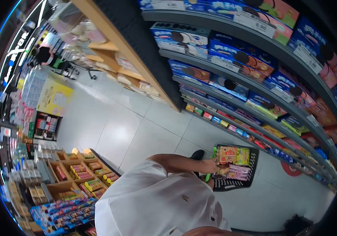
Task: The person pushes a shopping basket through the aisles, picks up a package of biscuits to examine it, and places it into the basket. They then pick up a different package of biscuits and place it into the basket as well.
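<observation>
In the head view, your left hand [207, 166] is at the near side of the black basket [254, 161], with the forearm running across the front of your white shirt [156, 200]. The clear pack [222, 172] with brownish contents lies just beyond your left fingertips, toward the right of the view, so close that they may be touching; your left hand is the nearer one by what shows. Its fingers are too small and blurred to tell whether they pinch anything. A patch of skin below the lower green handle end looks like your right hand [211, 183], mostly hidden by the shirt, and its fingers cannot be read either.

Farther into the basket, the pink packet [239, 172] lies with its long axis across the view, its wrapper striped with white. Above it, the orange-red packet [226, 154] and the yellow-green packet [242, 156] sit side by side, flat, printed and slightly shiny. The basket is dark plastic, its lower wall pierced with small holes. Smooth pale floor tiles [145, 137] surround it; blue snack boxes [249, 63] with crisp corners line the grey shelves.
</observation>
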Available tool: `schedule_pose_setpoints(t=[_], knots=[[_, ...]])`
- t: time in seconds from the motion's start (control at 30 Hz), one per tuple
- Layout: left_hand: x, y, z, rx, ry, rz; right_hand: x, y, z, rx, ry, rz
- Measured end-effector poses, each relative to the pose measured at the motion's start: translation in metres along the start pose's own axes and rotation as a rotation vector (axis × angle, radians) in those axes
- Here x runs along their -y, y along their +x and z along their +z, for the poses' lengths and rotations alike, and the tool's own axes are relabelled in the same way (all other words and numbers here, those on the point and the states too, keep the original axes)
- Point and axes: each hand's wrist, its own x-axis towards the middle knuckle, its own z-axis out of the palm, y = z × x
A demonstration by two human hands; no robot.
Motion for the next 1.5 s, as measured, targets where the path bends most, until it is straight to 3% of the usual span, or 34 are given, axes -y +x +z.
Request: schedule_pose_setpoints(t=[0.07, 0.13, 0.2, 0.23, 0.33, 0.43, 0.6, 0.77, 1.03, 1.5], knots=[[-0.001, 0.017, 0.008, 0.138, 0.001, -0.010, 0.001, -0.002, -0.001, -0.064, 0.003, 0.018], [0.004, 0.032, 0.026, 0.083, -0.122, -0.021, 0.030, -0.011, -0.011, -0.228, -0.037, 0.021], [0.011, 0.045, 0.031, -0.034, -0.171, 0.018, 0.016, 0.000, -0.007, -0.340, -0.120, 0.028], [0.015, 0.052, -0.017, -0.057, -0.174, 0.092, 0.017, -0.001, -0.012, -0.362, -0.110, 0.074], [0.017, 0.065, -0.021, 0.092, -0.031, 0.125, 0.051, -0.004, -0.025, -0.454, -0.084, 0.119], [0.020, 0.071, -0.024, 0.079, -0.006, 0.183, 0.053, 0.002, -0.017, -0.560, -0.075, 0.114], [0.019, 0.087, -0.031, 0.218, 0.012, 0.216, 0.061, -0.008, -0.030, -0.616, -0.069, 0.160], [0.016, 0.102, -0.031, 0.231, 0.018, 0.238, 0.059, -0.012, -0.044, -0.673, -0.092, 0.155], [0.022, 0.120, -0.035, 0.117, -0.232, 0.280, 0.059, -0.016, -0.067, -0.689, -0.147, 0.151], [0.012, 0.158, -0.038, 0.110, -0.227, 0.235, 0.030, -0.008, -0.106, -0.644, -0.192, 0.036]])
